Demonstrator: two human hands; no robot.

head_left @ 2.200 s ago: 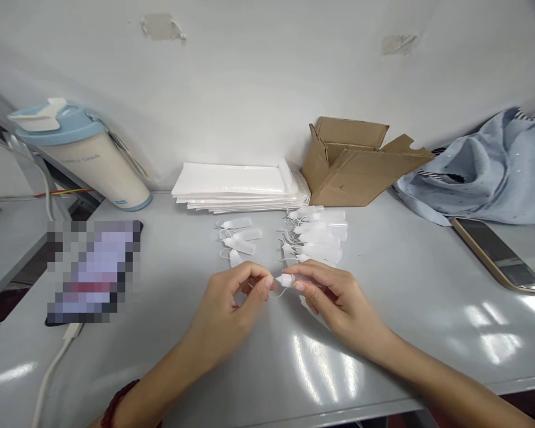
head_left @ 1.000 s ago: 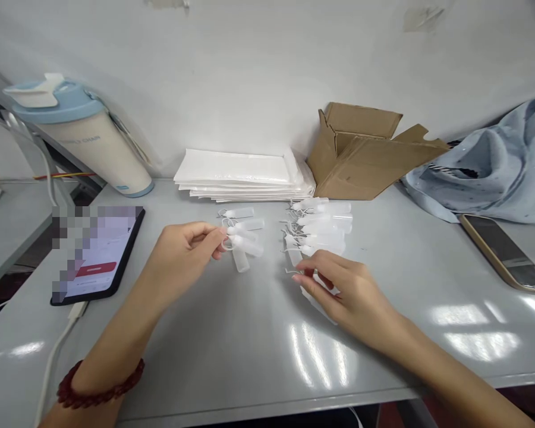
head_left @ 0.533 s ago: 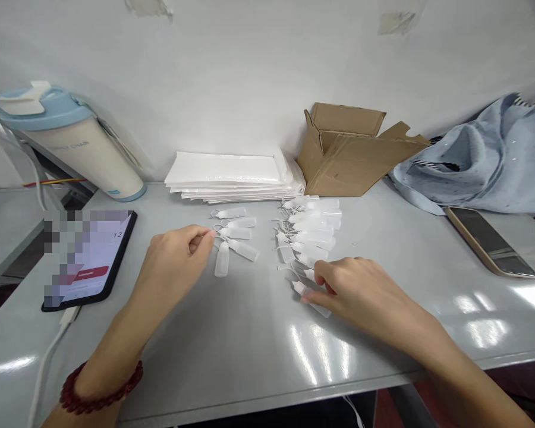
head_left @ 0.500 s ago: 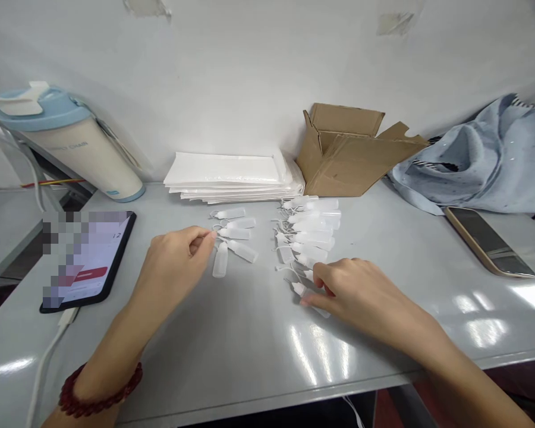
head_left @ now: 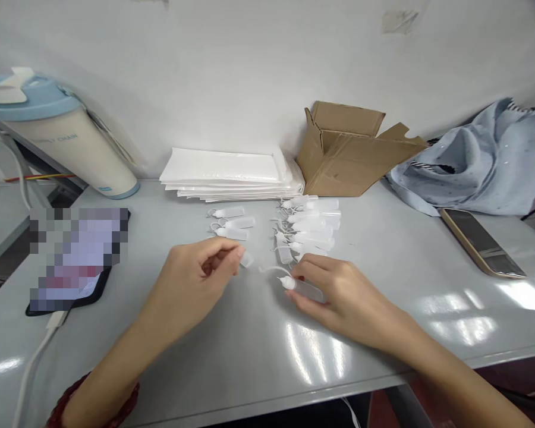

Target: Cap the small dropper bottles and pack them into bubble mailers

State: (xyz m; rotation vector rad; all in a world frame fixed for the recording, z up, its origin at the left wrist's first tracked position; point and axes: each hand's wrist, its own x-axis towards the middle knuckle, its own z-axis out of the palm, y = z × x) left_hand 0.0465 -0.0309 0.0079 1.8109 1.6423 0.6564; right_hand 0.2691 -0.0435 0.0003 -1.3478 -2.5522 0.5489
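Note:
In the head view my right hand (head_left: 339, 291) grips a small translucent squeeze bottle (head_left: 310, 289) between thumb and fingers. The bottle lies tilted, its white needle tip pointing left, and a thin cap strap (head_left: 271, 270) sticks out beside the tip. My left hand (head_left: 205, 270) is closed in a pinch to the left of that bottle, with nothing visible between its fingertips. Behind its fingertips shows part of another bottle (head_left: 246, 259). Several similar bottles (head_left: 232, 234) lie beyond my left hand, partly covered by it. A larger group of bottles (head_left: 312, 226) lies beyond my right hand.
A stack of white padded envelopes (head_left: 223, 166) and an open cardboard box (head_left: 352, 160) stand against the wall. At left are a tumbler (head_left: 80, 142) and a plugged-in phone (head_left: 102, 285). A second phone (head_left: 481, 241) and blue cloth (head_left: 477, 160) are at right.
My left hand has moved right and nearer, away from the left bottles' tips. My right hand has drawn a bottle slightly left and up, out from the near end of its group.

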